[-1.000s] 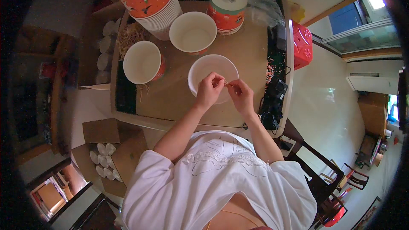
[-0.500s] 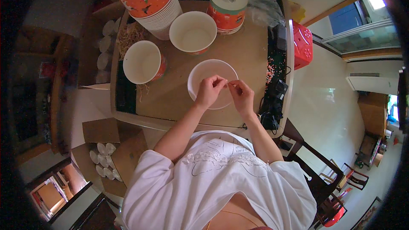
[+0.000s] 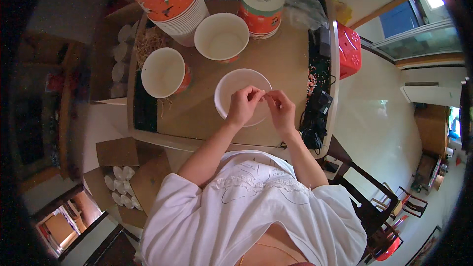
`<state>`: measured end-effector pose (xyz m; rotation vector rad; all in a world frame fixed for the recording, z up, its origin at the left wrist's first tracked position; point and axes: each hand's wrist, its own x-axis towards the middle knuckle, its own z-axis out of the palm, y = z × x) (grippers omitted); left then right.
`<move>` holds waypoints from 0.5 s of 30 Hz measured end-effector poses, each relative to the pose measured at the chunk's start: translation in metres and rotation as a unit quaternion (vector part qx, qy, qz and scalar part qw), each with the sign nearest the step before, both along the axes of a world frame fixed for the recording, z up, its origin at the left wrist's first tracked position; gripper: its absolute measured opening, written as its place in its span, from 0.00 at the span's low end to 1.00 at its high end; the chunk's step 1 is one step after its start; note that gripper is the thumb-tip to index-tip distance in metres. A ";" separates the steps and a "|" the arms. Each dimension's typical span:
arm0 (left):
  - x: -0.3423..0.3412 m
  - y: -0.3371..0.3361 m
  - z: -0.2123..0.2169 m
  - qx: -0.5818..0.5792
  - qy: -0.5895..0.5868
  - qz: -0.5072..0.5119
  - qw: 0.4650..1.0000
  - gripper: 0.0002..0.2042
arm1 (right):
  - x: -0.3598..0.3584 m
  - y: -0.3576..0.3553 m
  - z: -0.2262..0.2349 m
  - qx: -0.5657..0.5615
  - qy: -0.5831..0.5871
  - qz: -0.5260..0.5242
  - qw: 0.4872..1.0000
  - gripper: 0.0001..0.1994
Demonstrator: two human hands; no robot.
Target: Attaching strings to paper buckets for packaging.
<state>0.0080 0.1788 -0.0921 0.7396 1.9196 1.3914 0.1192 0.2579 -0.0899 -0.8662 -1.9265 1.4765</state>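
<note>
Both hands meet over a white bowl point(image 3: 227, 88) on the brown board of the table. My left hand point(image 3: 243, 106) is closed in a pinch above the bowl's middle. Beside it, my right hand point(image 3: 281, 112) pinches too, at the bowl's right rim. Their fingertips nearly touch, around something too small to make out. Beyond the bowl an open white paper tub point(image 3: 221, 37) stands with its orange side partly showing. A second open paper tub point(image 3: 164, 73) is at its left.
A tall stack of orange tubs point(image 3: 172, 5) rises at the back left; a shorter stack point(image 3: 262, 10) is near a clear plastic bag point(image 3: 298, 2). Small pink bits point(image 3: 312, 83) and black cables point(image 3: 313, 130) lie along the right edge. A cardboard box of white rolls point(image 3: 120, 187) is at lower left.
The hands stay in nearly the same pinch over the bowl. The view has shifted very slightly; nothing else has visibly moved.
</note>
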 end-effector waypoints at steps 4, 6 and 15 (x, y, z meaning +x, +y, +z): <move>-0.002 -0.013 0.012 0.003 0.057 -0.024 0.998 0.06 | 0.011 0.009 0.003 0.028 -0.052 0.004 0.998 0.03; 0.001 -0.017 0.024 -0.030 0.084 -0.044 0.995 0.05 | 0.017 0.015 0.001 0.097 0.011 0.075 0.992 0.04; 0.017 -0.034 0.062 0.024 0.005 -0.029 0.999 0.04 | 0.033 0.017 -0.004 0.106 0.003 0.133 0.986 0.07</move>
